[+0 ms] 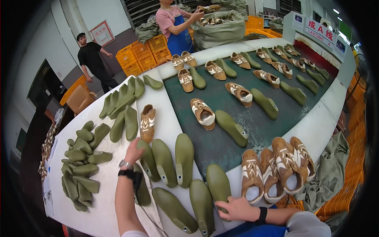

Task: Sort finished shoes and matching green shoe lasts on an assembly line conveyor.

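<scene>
My right fingers (223, 205) are closed around the near end of an olive-green, foot-shaped, plastic-looking last (218, 181) on the white worktop (164, 118). My left fingers (136, 145) touch a similar green last (148, 161) beneath them (gripping or merely resting, I can't tell), just short of a brown-and-white lace-up shoe (147, 124). I judge this as arranging lasts; next calls for a secure, level hold.

Past my table's (156, 94) far R corner: red-&-white sign (320, 31) on the white machine housing (289, 29), lg Chinese chars over a sm line in Latin letters, both legible. Pic panel (298, 19) L of it, print too sm for me. Beyond far L edge: red-&-white framed notice (102, 34) on wall (109, 14), red chars, blurry. Wee wall notice (59, 74) farther L, unreadable.
</scene>
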`<state>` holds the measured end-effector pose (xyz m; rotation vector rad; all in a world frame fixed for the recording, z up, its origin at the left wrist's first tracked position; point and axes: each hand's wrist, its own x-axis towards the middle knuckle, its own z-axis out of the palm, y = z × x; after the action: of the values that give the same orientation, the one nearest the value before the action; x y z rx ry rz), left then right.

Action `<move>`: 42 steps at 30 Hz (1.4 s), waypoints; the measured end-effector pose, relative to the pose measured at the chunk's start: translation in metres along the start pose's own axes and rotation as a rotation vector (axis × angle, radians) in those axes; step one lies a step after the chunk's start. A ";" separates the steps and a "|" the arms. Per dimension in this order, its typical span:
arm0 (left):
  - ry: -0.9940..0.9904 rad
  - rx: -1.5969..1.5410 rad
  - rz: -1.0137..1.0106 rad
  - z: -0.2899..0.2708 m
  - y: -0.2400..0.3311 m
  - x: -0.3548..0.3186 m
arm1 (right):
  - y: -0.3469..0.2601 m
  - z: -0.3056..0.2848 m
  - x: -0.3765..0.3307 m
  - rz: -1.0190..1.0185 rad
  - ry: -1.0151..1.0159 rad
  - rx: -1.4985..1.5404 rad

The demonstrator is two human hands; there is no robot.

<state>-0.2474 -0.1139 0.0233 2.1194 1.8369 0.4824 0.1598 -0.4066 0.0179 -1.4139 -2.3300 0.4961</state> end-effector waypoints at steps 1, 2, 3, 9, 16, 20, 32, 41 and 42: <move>-0.072 0.037 0.011 0.007 -0.002 0.022 | -0.001 0.001 0.000 -0.025 -0.015 0.016; -0.063 0.043 0.012 0.016 0.002 0.043 | 0.002 0.005 -0.002 -0.041 -0.021 0.015; -0.168 0.133 -0.058 0.028 0.010 0.064 | 0.005 0.005 -0.003 -0.051 -0.026 0.012; -0.468 0.605 -0.273 0.072 0.004 0.126 | -0.004 -0.018 0.003 0.048 -0.078 0.141; -0.148 0.583 -0.106 0.068 -0.014 0.102 | -0.001 -0.019 0.004 0.043 -0.054 0.155; 0.052 0.371 -0.167 0.034 0.034 0.085 | -0.003 -0.015 0.001 0.054 -0.007 0.149; 0.453 -0.069 0.163 -0.069 0.144 -0.122 | 0.014 0.004 -0.010 0.023 -0.003 0.191; 0.303 -0.010 0.574 -0.070 0.255 -0.295 | 0.034 -0.111 -0.028 0.245 -0.266 1.684; 0.288 -0.017 0.668 -0.069 0.261 -0.293 | 0.038 -0.110 -0.026 0.102 -0.411 1.516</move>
<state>-0.0823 -0.4411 0.1811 2.7409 1.1798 0.9866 0.2529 -0.4020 0.0923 -0.6167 -1.2518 2.0834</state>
